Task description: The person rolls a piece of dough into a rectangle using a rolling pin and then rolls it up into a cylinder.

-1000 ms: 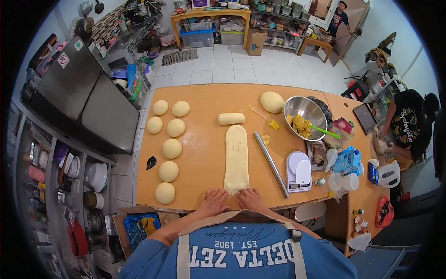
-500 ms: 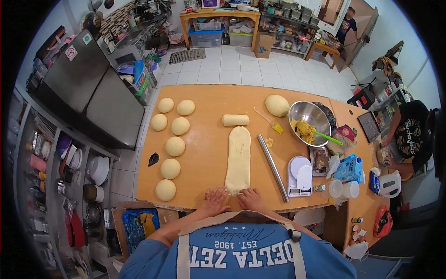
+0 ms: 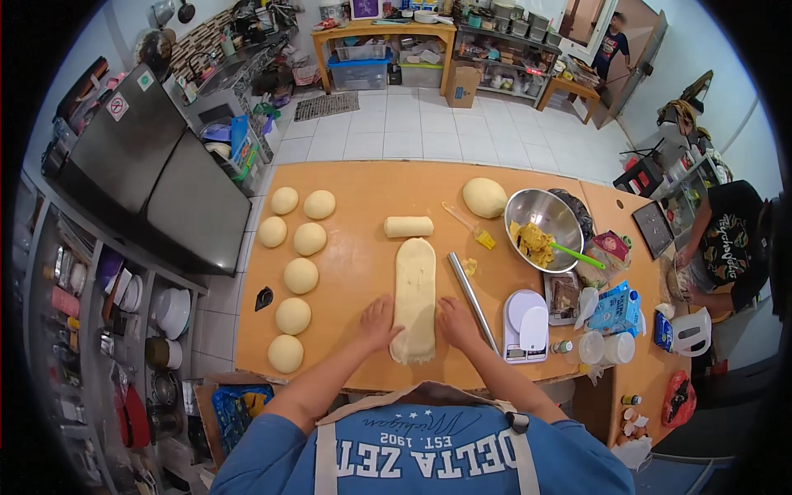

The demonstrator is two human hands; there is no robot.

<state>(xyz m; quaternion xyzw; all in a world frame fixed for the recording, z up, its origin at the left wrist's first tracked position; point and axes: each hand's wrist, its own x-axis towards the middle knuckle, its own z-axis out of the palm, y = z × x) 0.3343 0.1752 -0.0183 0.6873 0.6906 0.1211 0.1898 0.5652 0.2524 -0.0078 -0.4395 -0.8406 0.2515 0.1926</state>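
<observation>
A long flat strip of pale dough (image 3: 415,301) lies lengthwise before me on the table. Beside its left edge is my left hand (image 3: 379,324), empty, its fingers apart and the thumb reaching the dough. My right hand (image 3: 457,322) rests just off the right edge, fingers stretched out and holding nothing. Past the strip's far end lies a rolled log of dough (image 3: 408,227). Several round dough balls (image 3: 301,275) stand at the left, and a larger ball (image 3: 484,198) sits at the far right. A metal rolling rod (image 3: 473,302) lies slanted right of my right hand.
A steel bowl (image 3: 558,212) holds yellow filling and a green-handled spatula. Near it are a yellow brush (image 3: 483,238), a white kitchen scale (image 3: 525,328), a blue carton (image 3: 615,308) and plastic tubs (image 3: 619,342). At far right another person (image 3: 726,239) works; someone else (image 3: 611,49) stands by the doorway.
Both hands have left the strip's near end and moved outward and farther up, to either side of it. The near end now shows, ragged and flat. The whole view has shifted slightly.
</observation>
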